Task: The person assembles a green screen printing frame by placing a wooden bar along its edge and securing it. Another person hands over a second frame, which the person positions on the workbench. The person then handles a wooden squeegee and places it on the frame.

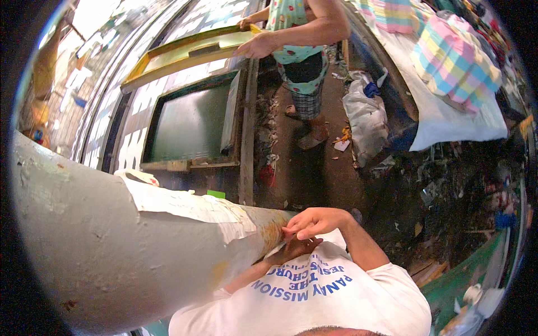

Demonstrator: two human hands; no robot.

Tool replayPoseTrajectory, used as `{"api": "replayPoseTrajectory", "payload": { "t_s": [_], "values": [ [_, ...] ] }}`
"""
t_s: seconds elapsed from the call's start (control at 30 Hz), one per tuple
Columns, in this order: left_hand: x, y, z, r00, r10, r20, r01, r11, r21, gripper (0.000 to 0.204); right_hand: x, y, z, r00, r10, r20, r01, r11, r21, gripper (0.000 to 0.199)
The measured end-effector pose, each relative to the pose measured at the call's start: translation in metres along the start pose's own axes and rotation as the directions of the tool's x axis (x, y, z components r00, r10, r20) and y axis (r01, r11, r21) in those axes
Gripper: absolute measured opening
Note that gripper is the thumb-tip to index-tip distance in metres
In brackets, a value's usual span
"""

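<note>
A thick grey-white pillar (101, 235) crosses the lower left, wrapped in a torn, rust-stained paper layer (224, 215). My right hand (316, 221) reaches in from the right, its fingertips bunched against the ragged paper edge at the rust patch. Just below it, in shadow, my left hand (294, 249) has its fingers stretched toward the same spot. Whether it holds anything is hidden. My white shirt with blue lettering (314, 291) fills the bottom.
Another person (300, 45) stands at the top with both hands on a yellow-framed screen (185, 50). A dark green framed screen (190, 123) lies on the long table below it. A white sack (364, 112), pastel checked cloths (454, 56) and floor litter lie to the right.
</note>
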State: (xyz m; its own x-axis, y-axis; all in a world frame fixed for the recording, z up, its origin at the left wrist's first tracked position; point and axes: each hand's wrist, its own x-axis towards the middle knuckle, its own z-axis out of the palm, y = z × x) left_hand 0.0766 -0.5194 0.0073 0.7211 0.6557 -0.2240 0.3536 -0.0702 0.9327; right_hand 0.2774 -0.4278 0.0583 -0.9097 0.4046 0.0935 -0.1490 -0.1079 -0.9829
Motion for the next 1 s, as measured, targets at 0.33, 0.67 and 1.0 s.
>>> {"api": "replayPoseTrajectory", "payload": {
  "t_s": [0.33, 0.67, 1.0],
  "values": [
    [0.084, 0.032, 0.042, 0.974, -0.075, -0.212, 0.045, 0.988, -0.144, 0.039, -0.048, -0.018, -0.034, 0.991, 0.076, 0.108, -0.057, 0.984, -0.172, 0.069],
    [0.204, 0.064, 0.096, 0.839, -0.187, -0.511, 0.139, 0.982, -0.132, 0.05, -0.22, -0.006, -0.127, 0.871, 0.128, -0.474, 0.031, 0.949, 0.314, 0.049],
    [0.236, 0.088, 0.106, 0.698, -0.29, -0.655, 0.188, 0.956, -0.224, 0.056, -0.244, -0.003, -0.15, 0.895, 0.159, -0.417, 0.009, 0.928, 0.372, 0.039]
  ]
}}
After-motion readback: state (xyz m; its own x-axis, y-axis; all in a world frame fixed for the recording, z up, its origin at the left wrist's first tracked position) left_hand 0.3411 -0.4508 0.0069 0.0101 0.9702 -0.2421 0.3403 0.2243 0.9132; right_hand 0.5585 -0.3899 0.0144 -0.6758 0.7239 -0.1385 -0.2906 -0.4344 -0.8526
